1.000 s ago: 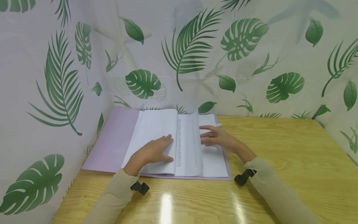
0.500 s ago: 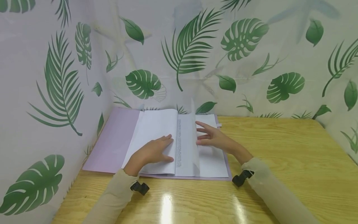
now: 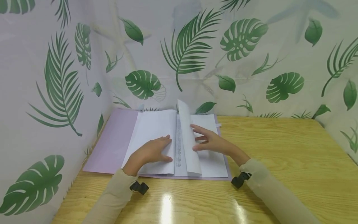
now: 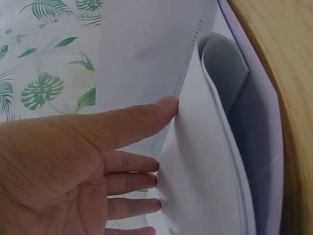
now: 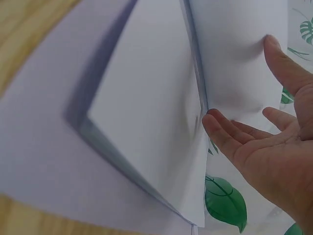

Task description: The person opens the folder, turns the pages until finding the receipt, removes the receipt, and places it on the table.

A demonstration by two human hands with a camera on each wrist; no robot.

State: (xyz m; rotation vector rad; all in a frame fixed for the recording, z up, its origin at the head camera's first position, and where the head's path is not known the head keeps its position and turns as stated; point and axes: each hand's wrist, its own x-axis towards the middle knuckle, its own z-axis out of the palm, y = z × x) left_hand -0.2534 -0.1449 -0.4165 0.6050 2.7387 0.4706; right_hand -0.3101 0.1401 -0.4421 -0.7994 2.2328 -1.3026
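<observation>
A purple-covered folder [image 3: 113, 140] of white paper lies spread out, with a turned-over stack of pages [image 3: 156, 124] on its left side. My left hand [image 3: 151, 151] rests on that stack, thumb and fingers extended towards the fold. One loose sheet [image 3: 190, 146] stands up and curves near the middle, beside a printed column of text [image 3: 178, 146]. Against this sheet's right side my right hand [image 3: 213, 143] presses its fingertips, the fingers spread and only slightly bent. In the right wrist view, the thumb [image 5: 288, 66] also touches the sheet. Blank-looking paper [image 5: 151, 93] lies below it.
The folder lies on a wood-grain table [image 3: 279, 149], close to a leaf-patterned curtain [image 3: 195, 62] behind and to the left. A small white tab [image 3: 218, 125] sticks out at the folder's right edge. Each wrist carries a black camera mount [image 3: 241, 179].
The right hand has shifted left, pushing the loose sheet from near the right side to a more upright, leftward lean. The left hand has stayed in place.
</observation>
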